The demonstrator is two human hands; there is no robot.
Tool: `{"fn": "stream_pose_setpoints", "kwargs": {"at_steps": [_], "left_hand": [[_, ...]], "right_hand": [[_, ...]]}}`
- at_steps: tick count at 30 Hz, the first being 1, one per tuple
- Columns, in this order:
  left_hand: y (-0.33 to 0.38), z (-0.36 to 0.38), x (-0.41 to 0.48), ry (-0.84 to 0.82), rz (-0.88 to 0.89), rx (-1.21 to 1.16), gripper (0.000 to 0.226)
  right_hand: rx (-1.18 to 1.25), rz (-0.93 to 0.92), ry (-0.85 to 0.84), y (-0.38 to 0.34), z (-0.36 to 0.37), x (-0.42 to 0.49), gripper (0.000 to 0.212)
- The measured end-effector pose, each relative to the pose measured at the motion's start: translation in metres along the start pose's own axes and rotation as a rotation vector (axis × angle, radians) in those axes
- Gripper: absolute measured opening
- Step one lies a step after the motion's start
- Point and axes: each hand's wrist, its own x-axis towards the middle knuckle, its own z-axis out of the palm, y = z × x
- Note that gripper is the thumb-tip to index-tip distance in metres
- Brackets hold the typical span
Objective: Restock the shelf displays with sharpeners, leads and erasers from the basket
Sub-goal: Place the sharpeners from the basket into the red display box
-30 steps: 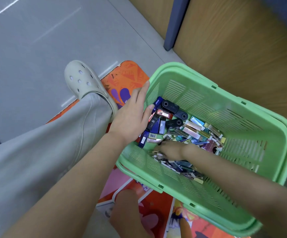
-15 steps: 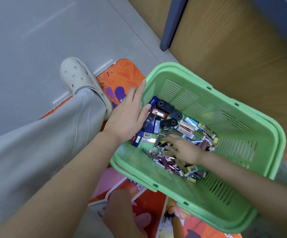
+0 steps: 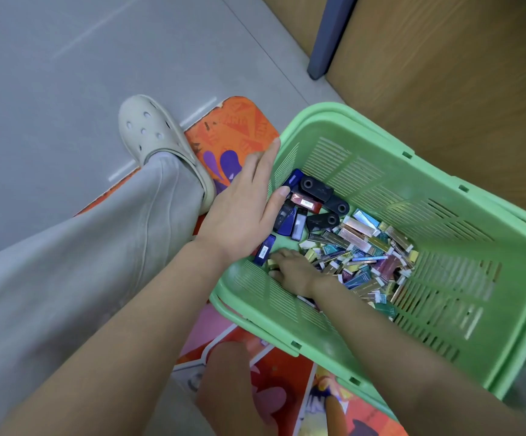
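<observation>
Nearest, the right hand is seen reached into the green basket, its fingers curled down into a heap of small bright packs on the basket floor; whether anything is pinched cannot be told. Just beyond, the left hand is laid over the basket's left rim with fingers straight and together, the thumb beside blue cases and black sharpeners. The basket is set on a colourful mat near a pale clog, with a wooden panel behind.
</observation>
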Motion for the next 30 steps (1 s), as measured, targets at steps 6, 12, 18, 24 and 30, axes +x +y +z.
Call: {"fn": "stream_pose_setpoints", "kwargs": {"at_steps": [6, 12, 18, 24, 30], "left_hand": [[-0.003, 0.001, -0.001, -0.003, -0.006, 0.012, 0.061], [-0.006, -0.001, 0.0, -0.002, -0.006, 0.017, 0.061], [-0.007, 0.0, 0.003, 0.004, -0.002, 0.069, 0.061], [-0.004, 0.001, -0.003, 0.033, -0.003, 0.204, 0.061], [0.032, 0.037, -0.024, 0.023, 0.252, 0.222, 0.041]], "right_hand": [[-0.073, 0.031, -0.237, -0.005, -0.013, 0.006, 0.042], [-0.071, 0.017, -0.293, -0.002, -0.023, -0.012, 0.042], [-0.032, -0.081, -0.242, 0.003, -0.019, -0.047, 0.042], [-0.033, -0.085, -0.207, 0.033, -0.028, -0.109, 0.042], [-0.238, 0.034, 0.135, 0.072, -0.063, -0.138, 0.05]]}}
